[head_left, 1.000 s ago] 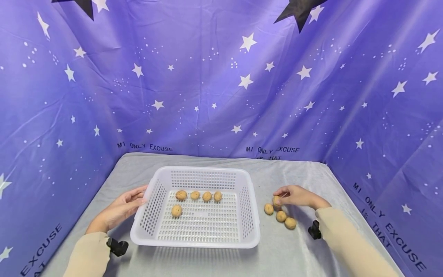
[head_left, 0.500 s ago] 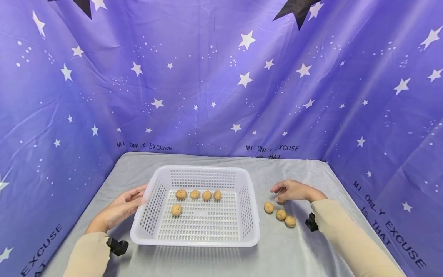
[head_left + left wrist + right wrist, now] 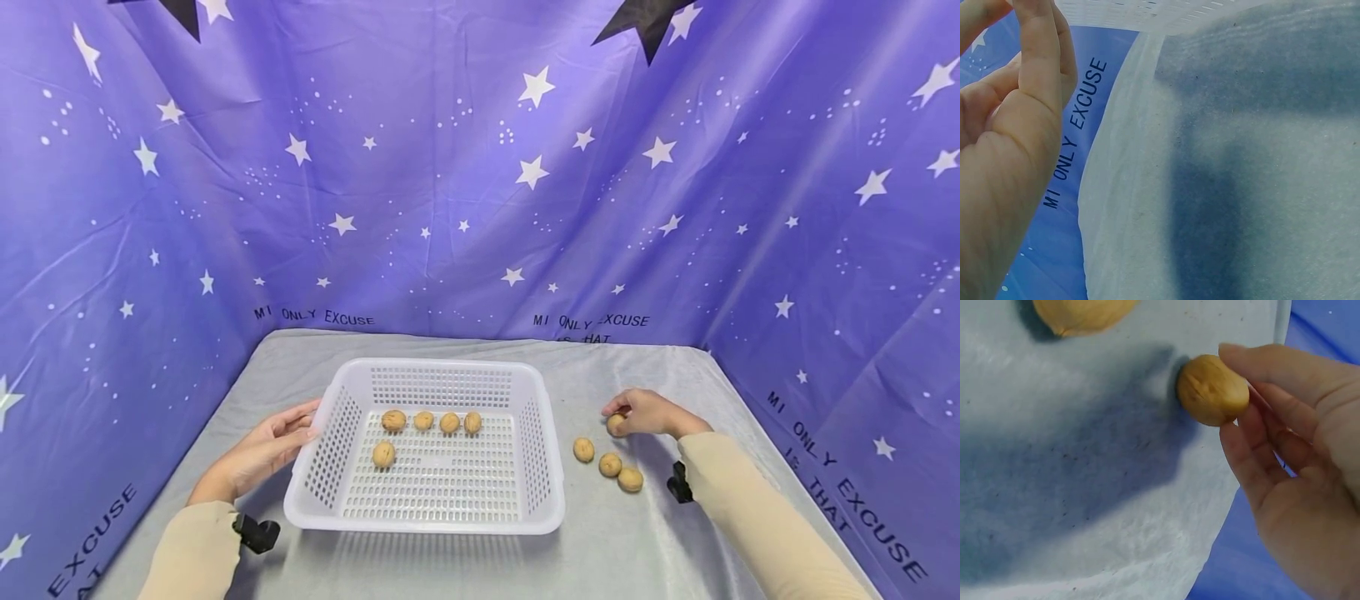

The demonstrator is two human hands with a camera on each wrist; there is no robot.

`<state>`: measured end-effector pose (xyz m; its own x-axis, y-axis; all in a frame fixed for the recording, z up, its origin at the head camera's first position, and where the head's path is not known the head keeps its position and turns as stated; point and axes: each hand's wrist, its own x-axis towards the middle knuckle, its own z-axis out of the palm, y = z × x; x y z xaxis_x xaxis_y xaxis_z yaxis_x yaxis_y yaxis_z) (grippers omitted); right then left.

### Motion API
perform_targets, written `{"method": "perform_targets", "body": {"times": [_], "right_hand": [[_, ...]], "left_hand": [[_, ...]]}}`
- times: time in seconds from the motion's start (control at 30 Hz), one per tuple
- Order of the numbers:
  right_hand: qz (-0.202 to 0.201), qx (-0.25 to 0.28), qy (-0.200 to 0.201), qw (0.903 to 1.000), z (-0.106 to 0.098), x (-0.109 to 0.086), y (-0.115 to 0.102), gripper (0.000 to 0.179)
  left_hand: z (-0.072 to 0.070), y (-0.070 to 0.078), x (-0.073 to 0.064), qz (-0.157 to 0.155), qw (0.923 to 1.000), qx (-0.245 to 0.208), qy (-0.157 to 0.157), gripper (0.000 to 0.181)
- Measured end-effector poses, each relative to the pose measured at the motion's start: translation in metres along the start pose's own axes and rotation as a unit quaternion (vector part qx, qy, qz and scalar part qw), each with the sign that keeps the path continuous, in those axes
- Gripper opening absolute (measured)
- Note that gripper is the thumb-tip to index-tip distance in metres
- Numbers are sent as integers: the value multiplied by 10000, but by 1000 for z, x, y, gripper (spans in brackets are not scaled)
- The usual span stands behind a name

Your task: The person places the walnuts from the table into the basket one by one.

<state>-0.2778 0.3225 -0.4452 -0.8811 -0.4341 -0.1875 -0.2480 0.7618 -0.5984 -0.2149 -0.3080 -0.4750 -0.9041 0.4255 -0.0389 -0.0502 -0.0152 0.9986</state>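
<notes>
My left hand (image 3: 258, 450) holds the left rim of a white perforated plastic basket (image 3: 423, 529); in the left wrist view the fingertips are cut off at the top. Right of the basket, my right hand (image 3: 647, 414) pinches a walnut (image 3: 1210, 390) between thumb and fingertips, close to the grey cloth. Nearby on that cloth lie a walnut (image 3: 583, 450) standing apart and two touching walnuts, one of them (image 3: 631, 479) nearest me. Inside the basket, several walnuts form a row, with a large walnut (image 3: 393, 421) at its left end and a single walnut (image 3: 383, 454) below it.
Grey cloth (image 3: 637, 550) covers the table. Purple star-printed curtains (image 3: 450, 208) hang at the back and on both sides. A black wrist camera (image 3: 257, 533) sits on the left sleeve, and another camera (image 3: 680, 482) on the right.
My right hand has drawn its walnut back and rightward, away from the other loose walnuts. My left hand and the basket stay in place.
</notes>
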Motion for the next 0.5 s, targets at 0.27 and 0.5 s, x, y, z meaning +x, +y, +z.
{"method": "perform_targets", "body": {"times": [0.27,0.5], "right_hand": [[85,-259,247,9993,0,-5,6,35],[-42,-426,238,9988,-4,-6,8,34]], "left_hand": [[0,-1,-1,-16,10000,7,30,63],[-1,-1,-1,22,10000,14,20,62]]}}
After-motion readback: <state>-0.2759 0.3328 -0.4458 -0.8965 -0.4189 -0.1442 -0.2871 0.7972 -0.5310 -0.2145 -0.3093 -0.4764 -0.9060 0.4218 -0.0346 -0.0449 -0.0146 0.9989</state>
